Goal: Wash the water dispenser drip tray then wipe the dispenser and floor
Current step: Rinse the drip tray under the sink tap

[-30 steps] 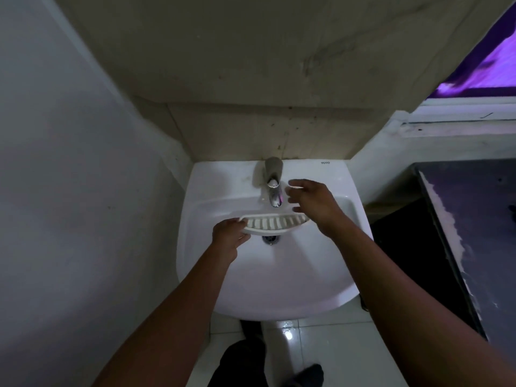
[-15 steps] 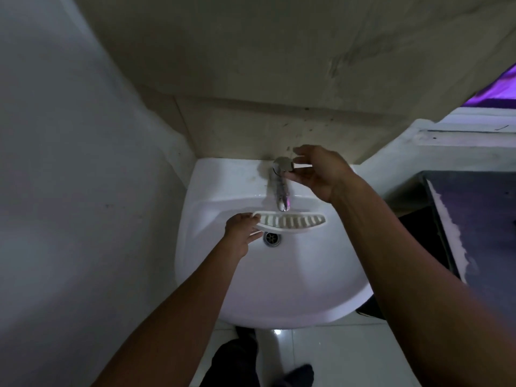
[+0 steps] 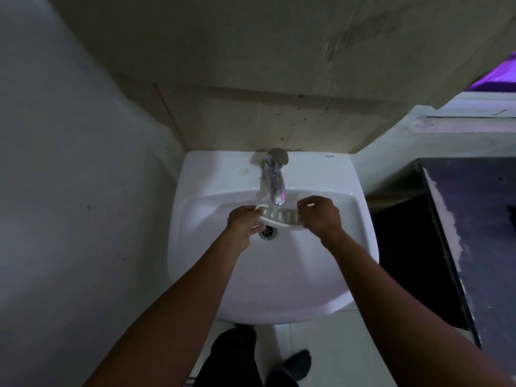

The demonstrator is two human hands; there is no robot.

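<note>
Dim washroom corner, seen from above. White sink (image 3: 195, 247) fixed against the back wall (image 3: 251, 127), chrome tap (image 3: 275, 177) at the middle of its back edge, spout reaching over the bowl. White slotted drip tray (image 3: 282, 217) held level across the back half of the bowl, directly under the spout and just above the drain (image 3: 268, 232). Thin stream of water apparently falling from the spout onto the slots; too faint to be sure. Left hand (image 3: 244, 222) clamped on the tray's left end, fingers curled round the rim. Right hand (image 3: 321, 216) closed over the tray's right end, knuckles up, hiding that end entirely. Both forearms running in from the front edge of the sink, well apart. Pale tiled floor (image 3: 321, 358) below the sink's front rim, with dark trouser legs and one socked foot (image 3: 296, 361) on it. Dark worktop (image 3: 480, 219) to the right of the sink, its near edge pale and worn. Grey wall close along the sink's left side. Purple glow in the upper right corner.
</note>
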